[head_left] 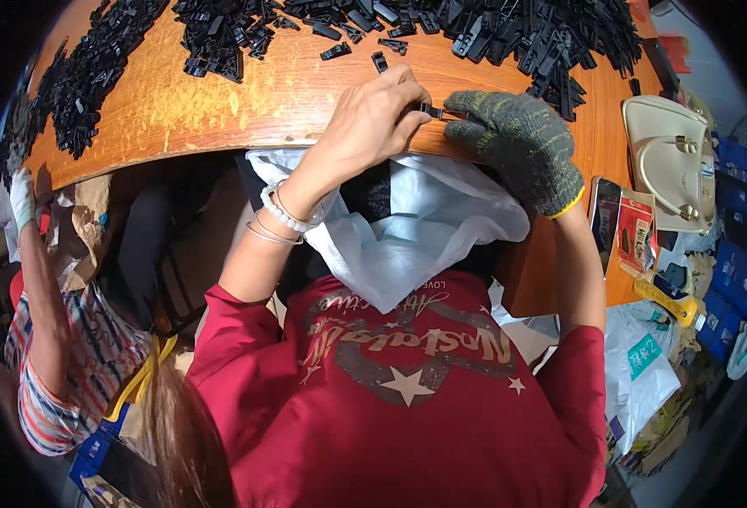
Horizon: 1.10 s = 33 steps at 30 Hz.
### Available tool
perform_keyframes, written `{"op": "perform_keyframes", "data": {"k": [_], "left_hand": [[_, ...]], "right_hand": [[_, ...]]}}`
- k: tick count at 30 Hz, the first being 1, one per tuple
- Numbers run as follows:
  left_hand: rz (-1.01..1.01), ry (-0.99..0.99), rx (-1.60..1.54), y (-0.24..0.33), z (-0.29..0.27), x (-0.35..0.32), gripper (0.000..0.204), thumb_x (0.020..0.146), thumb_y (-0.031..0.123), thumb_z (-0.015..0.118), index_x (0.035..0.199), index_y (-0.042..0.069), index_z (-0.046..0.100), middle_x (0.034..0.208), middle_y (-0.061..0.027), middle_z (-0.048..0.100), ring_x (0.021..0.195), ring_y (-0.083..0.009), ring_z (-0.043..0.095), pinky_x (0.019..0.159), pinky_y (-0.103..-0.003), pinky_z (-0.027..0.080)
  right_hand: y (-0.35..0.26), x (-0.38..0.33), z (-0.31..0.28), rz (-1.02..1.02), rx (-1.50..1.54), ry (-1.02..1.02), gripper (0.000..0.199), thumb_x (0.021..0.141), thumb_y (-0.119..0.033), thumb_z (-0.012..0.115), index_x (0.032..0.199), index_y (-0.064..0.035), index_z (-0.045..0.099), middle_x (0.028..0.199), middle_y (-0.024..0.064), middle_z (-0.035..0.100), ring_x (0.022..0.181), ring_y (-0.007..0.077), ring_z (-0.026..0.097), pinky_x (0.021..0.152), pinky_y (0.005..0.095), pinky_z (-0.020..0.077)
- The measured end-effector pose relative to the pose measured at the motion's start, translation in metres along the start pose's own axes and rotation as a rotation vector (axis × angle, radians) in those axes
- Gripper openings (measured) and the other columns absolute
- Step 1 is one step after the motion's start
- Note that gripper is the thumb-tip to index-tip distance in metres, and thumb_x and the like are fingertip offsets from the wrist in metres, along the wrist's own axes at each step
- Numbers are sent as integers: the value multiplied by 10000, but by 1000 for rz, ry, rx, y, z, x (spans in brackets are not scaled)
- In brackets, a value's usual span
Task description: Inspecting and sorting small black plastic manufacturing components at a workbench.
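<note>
Orange-brown wooden table (221, 102), worn pale near the front edge. Heaps of small black plastic parts (526, 34) along the far side, a cream handbag (670, 157) at right.

Small assembly workshop: wooden worktable (221, 102) heaped with black plastic parts (509, 30).

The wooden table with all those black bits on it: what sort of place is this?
Probably a small hand-assembly workshop. Heaps of black plastic parts cover the wooden table, the left hand and gloved right hand join one piece, and a co-worker sits alongside.
</note>
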<state>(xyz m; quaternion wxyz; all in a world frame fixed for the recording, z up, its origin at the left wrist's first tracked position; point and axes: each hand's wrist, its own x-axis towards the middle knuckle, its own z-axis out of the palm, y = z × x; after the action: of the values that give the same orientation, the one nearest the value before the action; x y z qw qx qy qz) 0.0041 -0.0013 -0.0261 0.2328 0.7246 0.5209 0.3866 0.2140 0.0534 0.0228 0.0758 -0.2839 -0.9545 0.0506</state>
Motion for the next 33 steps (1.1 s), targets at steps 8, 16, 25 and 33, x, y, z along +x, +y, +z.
{"op": "perform_keyframes", "data": {"k": [8, 16, 25, 33], "left_hand": [[54, 33, -19, -3, 3, -4, 151, 768, 13, 661, 894, 0, 579, 827, -131, 538, 725, -326, 583, 632, -376, 463], [75, 117, -98, -3, 11, -5, 197, 710, -21, 648, 857, 5, 521, 785, -139, 492, 700, -361, 548, 611, -381, 461], [84, 149, -93, -7, 11, -4, 215, 675, -5, 694, 833, 21, 550, 783, -106, 511, 645, -284, 562, 573, -348, 461], [-392, -112, -1093, 6, -12, -17, 177, 898, 114, 636, 965, -40, 580, 830, -123, 677, 717, -158, 672, 617, -273, 551]], "right_hand": [[-19, 31, -17, -43, -106, -124, 160, 822, -270, 624, 843, -111, 625, 698, 79, 574, 675, 315, 583, 582, 423, 433], [-28, 43, -11, -82, -206, -109, 271, 759, -370, 683, 777, -102, 652, 701, 95, 615, 644, 281, 639, 503, 401, 474], [-19, 38, -14, -8, -106, -213, 250, 834, -310, 620, 921, -76, 637, 770, 103, 631, 735, 297, 631, 631, 383, 483], [-29, -21, -1, 19, 324, 260, 327, 847, -118, 643, 1173, -85, 625, 1018, 63, 680, 870, 202, 666, 662, 308, 531]]}}
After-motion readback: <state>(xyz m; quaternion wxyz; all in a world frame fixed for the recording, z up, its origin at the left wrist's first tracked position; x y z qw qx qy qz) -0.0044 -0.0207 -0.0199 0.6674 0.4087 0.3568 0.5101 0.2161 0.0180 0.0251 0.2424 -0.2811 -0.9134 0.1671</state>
